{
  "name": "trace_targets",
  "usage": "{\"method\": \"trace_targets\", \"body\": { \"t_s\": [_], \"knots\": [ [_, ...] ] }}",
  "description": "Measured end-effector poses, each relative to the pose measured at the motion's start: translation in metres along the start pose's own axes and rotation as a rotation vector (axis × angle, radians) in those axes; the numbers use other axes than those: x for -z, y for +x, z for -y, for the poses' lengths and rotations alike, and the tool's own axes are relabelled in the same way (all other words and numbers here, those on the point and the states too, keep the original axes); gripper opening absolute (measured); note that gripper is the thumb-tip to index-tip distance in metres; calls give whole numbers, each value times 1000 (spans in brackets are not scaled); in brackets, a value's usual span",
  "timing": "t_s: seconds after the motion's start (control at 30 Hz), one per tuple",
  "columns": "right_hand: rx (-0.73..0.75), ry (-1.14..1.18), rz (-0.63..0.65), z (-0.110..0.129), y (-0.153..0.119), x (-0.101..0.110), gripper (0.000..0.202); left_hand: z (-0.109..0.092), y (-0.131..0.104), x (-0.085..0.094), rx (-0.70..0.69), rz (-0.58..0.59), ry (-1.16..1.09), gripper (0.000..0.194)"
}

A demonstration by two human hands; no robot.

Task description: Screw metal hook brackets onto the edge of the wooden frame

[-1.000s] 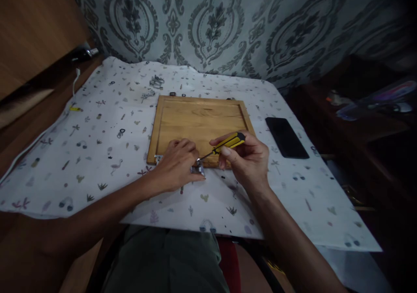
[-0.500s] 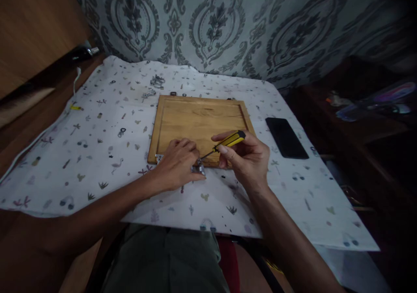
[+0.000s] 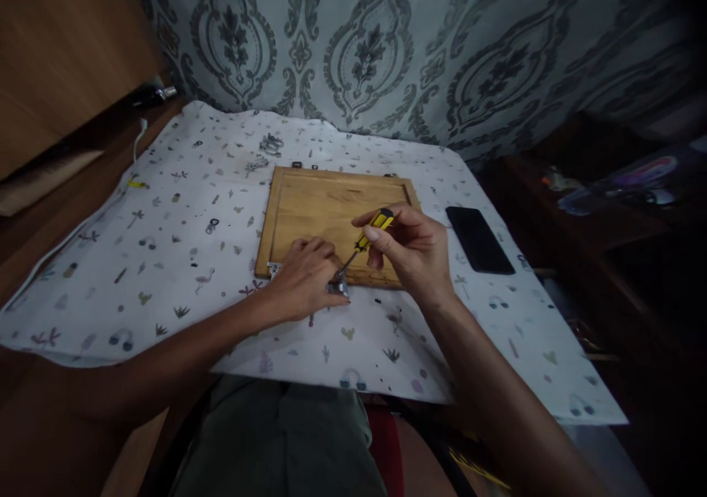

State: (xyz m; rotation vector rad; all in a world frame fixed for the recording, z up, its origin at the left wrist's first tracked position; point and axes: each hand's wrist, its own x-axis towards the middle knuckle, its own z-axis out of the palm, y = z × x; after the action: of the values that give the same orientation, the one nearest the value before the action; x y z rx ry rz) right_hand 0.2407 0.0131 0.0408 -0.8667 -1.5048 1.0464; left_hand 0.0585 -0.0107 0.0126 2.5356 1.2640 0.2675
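Observation:
A framed wooden panel point(image 3: 309, 210) lies flat in front of me. My left hand point(image 3: 303, 280) is closed over its near edge, fingers curled on the wood and thumb along a metal hinge point(image 3: 339, 288), which it partly hides. In my right hand point(image 3: 423, 254) is a yellow and black screwdriver point(image 3: 380, 222), pinched by the handle between thumb and fingers. Its shaft slants down to the left, with the tip at the hinge; the screw there is too small to make out. Another metal piece point(image 3: 273, 267) shows at the panel's near left corner.
A white patterned cloth point(image 3: 182, 261) covers the table. Loose metal hinges point(image 3: 270, 143) lie behind the panel. To its right rests a black phone point(image 3: 479, 239). A white cable point(image 3: 82, 224) runs down the left edge, and a patterned wall point(image 3: 367, 48) rises at the back.
The screwdriver handle has turned to a steeper angle and shifted slightly left in my right hand, its tip still at the hinge. My left hand keeps its hold; the view has shifted slightly.

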Motion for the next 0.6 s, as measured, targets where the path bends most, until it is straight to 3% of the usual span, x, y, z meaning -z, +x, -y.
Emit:
{"method": "trace_targets", "body": {
  "t_s": [0.37, 0.6],
  "knots": [
    [15, -13, 15, -7, 2, 3, 41, -1, 0, 2, 14, 40, -6, 45],
    [35, 44, -96, -10, 2, -3, 44, 1, 0, -1, -1, 23, -6, 45]
  ]
}}
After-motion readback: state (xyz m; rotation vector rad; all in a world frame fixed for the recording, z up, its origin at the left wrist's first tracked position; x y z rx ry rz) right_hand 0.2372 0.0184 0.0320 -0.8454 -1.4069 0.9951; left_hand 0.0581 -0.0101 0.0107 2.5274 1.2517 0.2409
